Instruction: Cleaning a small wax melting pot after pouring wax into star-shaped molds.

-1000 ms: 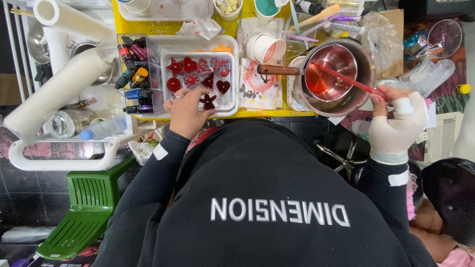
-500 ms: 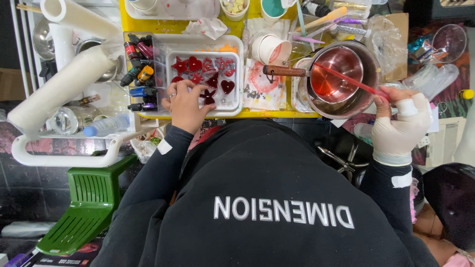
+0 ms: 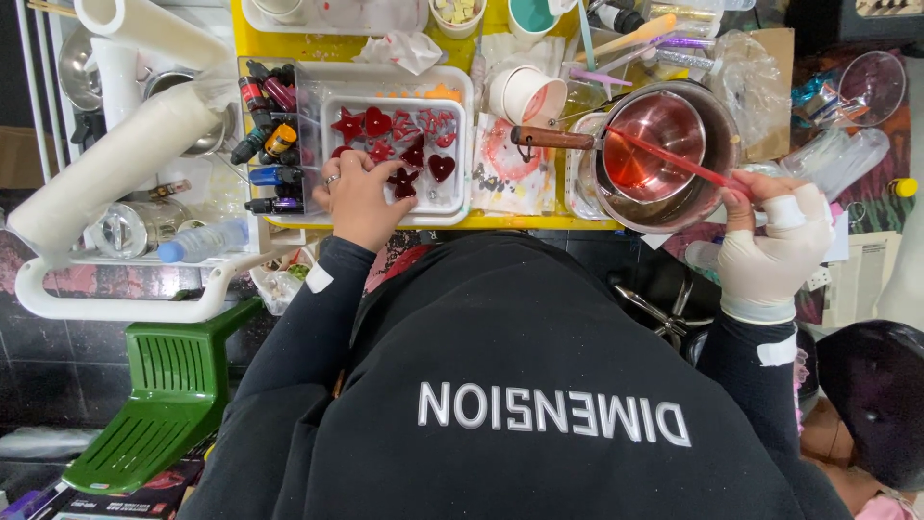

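Left hand (image 3: 358,197) — mould tray (image 3: 332,120) edge

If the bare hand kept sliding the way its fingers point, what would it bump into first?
The left hand points right across the white mould tray. Its fingertips already sit by a small dark red piece; next in line would likely be the dark red heart, though height above the tray is hard to judge.

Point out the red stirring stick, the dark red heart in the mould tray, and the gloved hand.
Red stirring stick (image 3: 664,157), head view, mid-shaft over the pan.
Dark red heart (image 3: 441,168), head view, its centre.
Right hand (image 3: 770,246), head view, back of glove.
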